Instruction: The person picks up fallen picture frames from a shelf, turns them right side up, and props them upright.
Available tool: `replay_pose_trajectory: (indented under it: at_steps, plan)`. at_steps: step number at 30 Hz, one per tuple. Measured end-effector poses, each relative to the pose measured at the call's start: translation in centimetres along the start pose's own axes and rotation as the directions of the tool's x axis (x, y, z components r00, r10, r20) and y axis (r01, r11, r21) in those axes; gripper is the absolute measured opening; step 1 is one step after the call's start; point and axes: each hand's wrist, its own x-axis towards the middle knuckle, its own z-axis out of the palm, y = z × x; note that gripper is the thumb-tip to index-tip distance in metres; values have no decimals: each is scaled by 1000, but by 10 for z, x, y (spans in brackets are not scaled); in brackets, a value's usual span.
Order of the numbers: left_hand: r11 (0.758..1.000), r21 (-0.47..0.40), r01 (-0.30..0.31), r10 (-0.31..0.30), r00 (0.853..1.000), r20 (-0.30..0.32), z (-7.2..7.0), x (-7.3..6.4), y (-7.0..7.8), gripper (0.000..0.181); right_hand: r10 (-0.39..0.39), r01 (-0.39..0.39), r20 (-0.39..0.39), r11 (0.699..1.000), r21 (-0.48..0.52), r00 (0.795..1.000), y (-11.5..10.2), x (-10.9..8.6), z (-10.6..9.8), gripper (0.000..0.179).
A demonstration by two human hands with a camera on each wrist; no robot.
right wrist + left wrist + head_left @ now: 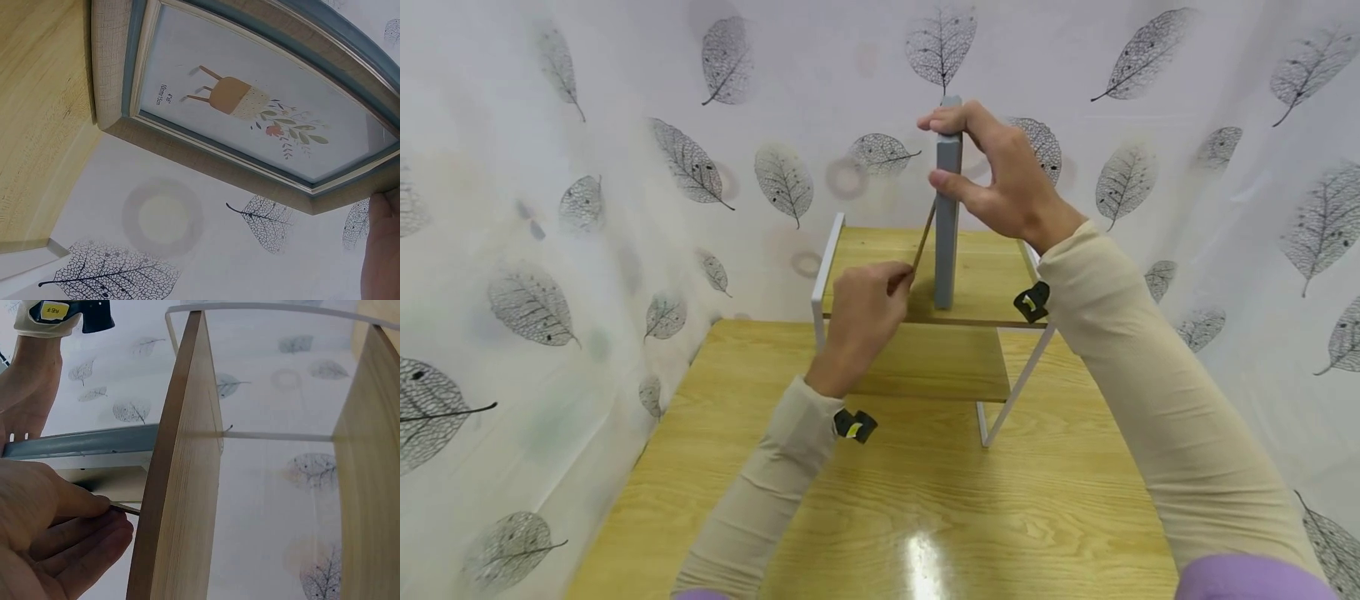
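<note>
A picture frame point(947, 242) with a grey-blue edge stands upright on the upper board of a small two-tier shelf point(992, 258), seen edge-on in the head view. My right hand point(1011, 171) grips its upper part, thumb on the near edge and fingers over the top. With thumb and fingers, my left hand point(868, 308) pinches the thin stand leg point(924, 237) slanting out behind the frame. The left wrist view shows that leg's end point(128, 508) between the fingertips. In the right wrist view, the frame's front holds a print point(256, 106) of a plant in a legged pot.
The shelf has white metal side legs point(1018, 383) and a lower board point(932, 362). It stands on a wood-grain table point(1000, 500). Behind hangs a pale curtain point(625, 100) with a leaf pattern.
</note>
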Motion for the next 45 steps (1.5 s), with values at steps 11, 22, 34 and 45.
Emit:
replay_pose_trajectory:
  at_steps: [11,22,34,45]
  plan:
    - [997,66,29,-30,1000,5,-10,3,-7,9,9,-9,25,1000,-23,1000,-1,5,3,30]
    - [995,80,55,-57,998,19,-19,5,-16,13,12,-11,34,1000,-20,999,-3,9,8,30]
    - [996,68,54,-55,998,6,-20,6,-22,12,99,-94,77,993,-69,992,-8,16,11,34]
    - [991,80,110,-112,994,19,-16,7,-24,12,136,-124,107,986,-113,985,-10,21,17,32]
